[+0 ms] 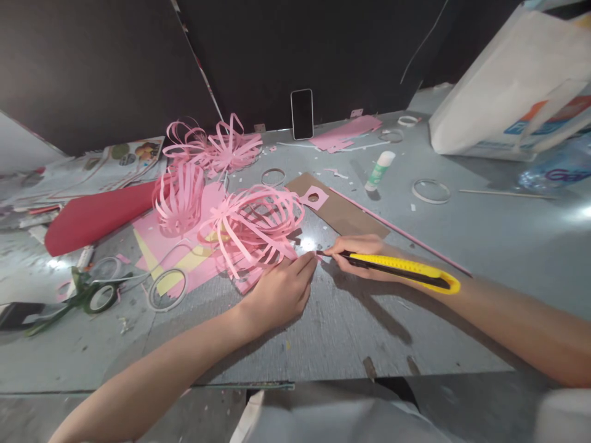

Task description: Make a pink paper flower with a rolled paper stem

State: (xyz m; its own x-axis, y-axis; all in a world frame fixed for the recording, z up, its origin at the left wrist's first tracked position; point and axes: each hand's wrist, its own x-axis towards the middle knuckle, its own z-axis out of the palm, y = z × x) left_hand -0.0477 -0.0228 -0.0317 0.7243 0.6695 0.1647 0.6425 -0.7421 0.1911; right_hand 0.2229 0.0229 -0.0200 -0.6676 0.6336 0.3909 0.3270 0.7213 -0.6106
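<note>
My right hand (357, 255) is closed round a yellow and black utility knife (406, 269), its tip pointing left toward my other fingertips. Fingers pressed together, my left hand (281, 289) pinches the end of a pink paper strip at the table's middle. Just behind that hand lies a pink paper-strip ball (253, 224) of looped strips. A small pink square with a round hole (316, 198) rests on a brown card strip (341, 209) beyond my right hand. The knife's tip and the strip's end nearly meet; whether they touch is unclear.
More pink loops (217, 147), red paper (101, 215), green tape (101, 297) and wire rings (167, 289) are at the left. A phone (302, 114) leans on the dark back panel. Rightward are a glue stick (380, 171), a thin stick (505, 194) and a white bag (503, 86).
</note>
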